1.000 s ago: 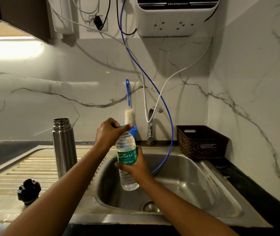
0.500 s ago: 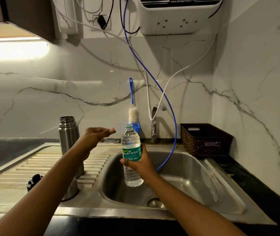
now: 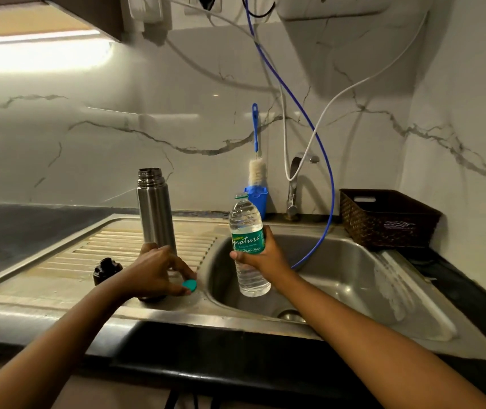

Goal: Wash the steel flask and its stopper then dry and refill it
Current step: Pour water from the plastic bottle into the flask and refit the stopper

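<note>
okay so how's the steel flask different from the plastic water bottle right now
The steel flask is opaque metal; the plastic water bottle is clear with a green label. The flask stands on the draining board, while the bottle is held over the sink by the right hand. The flask looks taller than the bottle. Both are upright and uncapped: the left hand holds the green cap, and the black stopper lies beside the flask.
</note>
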Demonstrator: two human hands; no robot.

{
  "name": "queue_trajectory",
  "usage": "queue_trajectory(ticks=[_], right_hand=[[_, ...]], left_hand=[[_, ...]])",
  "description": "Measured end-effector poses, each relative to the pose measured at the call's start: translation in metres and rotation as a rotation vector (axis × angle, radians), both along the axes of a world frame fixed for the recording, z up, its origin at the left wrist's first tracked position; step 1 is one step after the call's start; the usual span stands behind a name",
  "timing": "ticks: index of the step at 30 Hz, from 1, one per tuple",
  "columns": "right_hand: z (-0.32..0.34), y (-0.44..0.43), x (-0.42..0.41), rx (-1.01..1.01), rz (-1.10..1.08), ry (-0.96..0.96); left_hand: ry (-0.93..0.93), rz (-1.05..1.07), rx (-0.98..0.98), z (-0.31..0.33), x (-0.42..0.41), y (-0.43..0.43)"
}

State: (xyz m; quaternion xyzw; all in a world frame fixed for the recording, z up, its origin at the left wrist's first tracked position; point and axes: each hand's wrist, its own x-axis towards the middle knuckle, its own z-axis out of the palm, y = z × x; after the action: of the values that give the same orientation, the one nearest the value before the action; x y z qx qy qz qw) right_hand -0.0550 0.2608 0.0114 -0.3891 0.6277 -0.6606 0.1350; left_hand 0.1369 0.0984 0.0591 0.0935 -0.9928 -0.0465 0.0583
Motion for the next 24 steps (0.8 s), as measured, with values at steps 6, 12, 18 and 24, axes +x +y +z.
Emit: queue_trajectory(ticks=[6, 12, 18, 24], right_hand=[[0.0, 0.002, -0.002, 0.014, 0.011, 0.002], [0.001, 0.002, -0.001, 0.01, 0.018, -0.004], [0.003, 0.005, 0.001, -0.012, 0.029, -0.035], [0.001, 0.004, -0.003, -0.002, 0.032, -0.017]], left_hand=[[-0.254, 0.035, -0.176, -0.005, -0.011, -0.002], [-0.109, -0.027, -0.049, -0.008, -0.011, -0.013], [0.96, 0.23, 0.317, -0.002, -0.014, -0.023], [0.944, 0.529, 0.824, 0.014, -0.045, -0.061]])
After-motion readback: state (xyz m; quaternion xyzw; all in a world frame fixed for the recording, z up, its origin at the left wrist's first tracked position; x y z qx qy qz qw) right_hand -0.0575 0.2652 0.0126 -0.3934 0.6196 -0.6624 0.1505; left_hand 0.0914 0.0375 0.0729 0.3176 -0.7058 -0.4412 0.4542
